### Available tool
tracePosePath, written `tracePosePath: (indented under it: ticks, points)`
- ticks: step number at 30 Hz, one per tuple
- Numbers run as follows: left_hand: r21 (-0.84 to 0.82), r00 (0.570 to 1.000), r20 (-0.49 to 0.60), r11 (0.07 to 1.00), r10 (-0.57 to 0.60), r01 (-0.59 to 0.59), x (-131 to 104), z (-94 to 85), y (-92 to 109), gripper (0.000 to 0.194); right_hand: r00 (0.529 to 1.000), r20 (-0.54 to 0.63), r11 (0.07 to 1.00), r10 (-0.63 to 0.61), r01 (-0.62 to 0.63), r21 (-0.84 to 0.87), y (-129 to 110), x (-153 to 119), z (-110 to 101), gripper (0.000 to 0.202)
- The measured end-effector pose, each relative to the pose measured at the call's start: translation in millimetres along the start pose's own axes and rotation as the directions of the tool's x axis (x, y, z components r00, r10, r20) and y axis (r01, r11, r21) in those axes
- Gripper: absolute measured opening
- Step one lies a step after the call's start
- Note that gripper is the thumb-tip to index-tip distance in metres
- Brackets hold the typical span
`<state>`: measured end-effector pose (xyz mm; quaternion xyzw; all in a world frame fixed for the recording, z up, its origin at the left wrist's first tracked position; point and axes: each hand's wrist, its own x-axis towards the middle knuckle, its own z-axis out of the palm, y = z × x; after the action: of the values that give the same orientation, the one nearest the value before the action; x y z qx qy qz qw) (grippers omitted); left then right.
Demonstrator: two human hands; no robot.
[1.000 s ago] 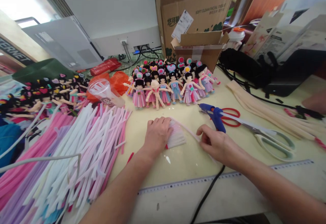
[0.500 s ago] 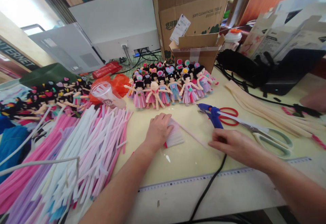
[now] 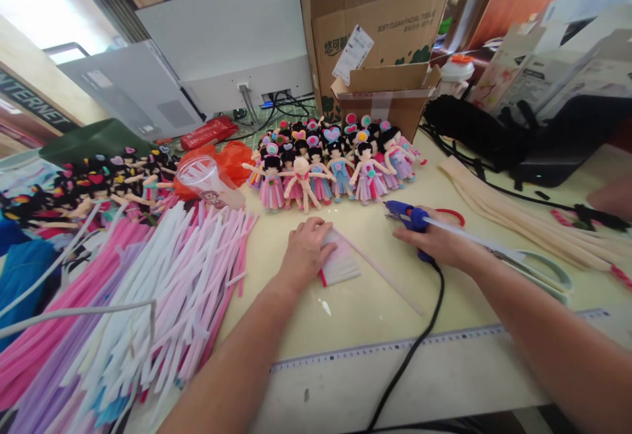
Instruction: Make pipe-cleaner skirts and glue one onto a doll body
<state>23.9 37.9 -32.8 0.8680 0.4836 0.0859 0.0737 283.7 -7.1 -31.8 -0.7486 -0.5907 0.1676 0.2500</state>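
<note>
My left hand (image 3: 307, 249) presses its fingers and thumb on the upper left of a small flat panel of pale pink and white pipe cleaners (image 3: 342, 264), with a red edge at its lower left. One long pale pink pipe cleaner (image 3: 388, 274) slants from the panel toward the lower right, its far end loose on the tabletop. My right hand (image 3: 437, 240) is closed around the handle of a blue glue gun (image 3: 405, 215), whose nozzle points left. A clear glue stick (image 3: 457, 231) sticks out of the gun's back. Red-handled scissors (image 3: 453, 213) are partly hidden behind this hand.
Several pipe-cleaner dolls (image 3: 340, 167) stand behind the panel. Pink, white and purple pipe cleaners (image 3: 133, 302) lie in a pile at left. Pale-handled scissors (image 3: 548, 272) and beige pipe cleaners (image 3: 513, 217) lie at right. A ruler (image 3: 365, 351) runs along the front; a black cord (image 3: 412, 348) crosses it.
My right hand has left the free end of the long pipe cleaner, moved up and closed on the glue gun, which is now tilted flatter. My left hand stays on the panel.
</note>
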Motion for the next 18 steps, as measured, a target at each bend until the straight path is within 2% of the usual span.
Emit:
tracePosePath:
  ticks: [3, 7, 11, 15, 18]
  points:
    - [-0.009, 1.000, 0.000, 1.000, 0.002, -0.002, -0.1, 0.6, -0.8, 0.038, 0.997, 0.018, 0.997, 0.078, -0.077, -0.021, -6.9, -0.2, -1.4, 0.029]
    - [-0.028, 1.000, -0.011, 1.000, 0.011, -0.012, 0.1, 3.7, -3.3, 0.037, 0.992, 0.080, 0.987, 0.096, -0.105, 0.124, -15.7, -5.0, -10.4, 0.029]
    - [-0.050, 1.000, -0.013, 0.999, -0.015, 0.014, 2.0, 7.3, -5.1, 0.036, 0.970, 0.242, 0.963, 0.002, -0.067, 0.260, -28.2, -6.4, -21.2, 0.036]
    - [-0.061, 0.999, -0.018, 0.997, -0.041, 0.040, 3.0, 8.8, -5.8, 0.036, 0.937, 0.345, 0.977, -0.047, -0.030, 0.213, -43.8, -5.0, -21.0, 0.039]
    - [-0.066, 0.999, -0.024, 0.997, -0.039, 0.037, 2.8, 10.0, -6.8, 0.035, 0.929, 0.361, 0.981, -0.085, 0.015, 0.192, -53.2, -4.9, -14.1, 0.038]
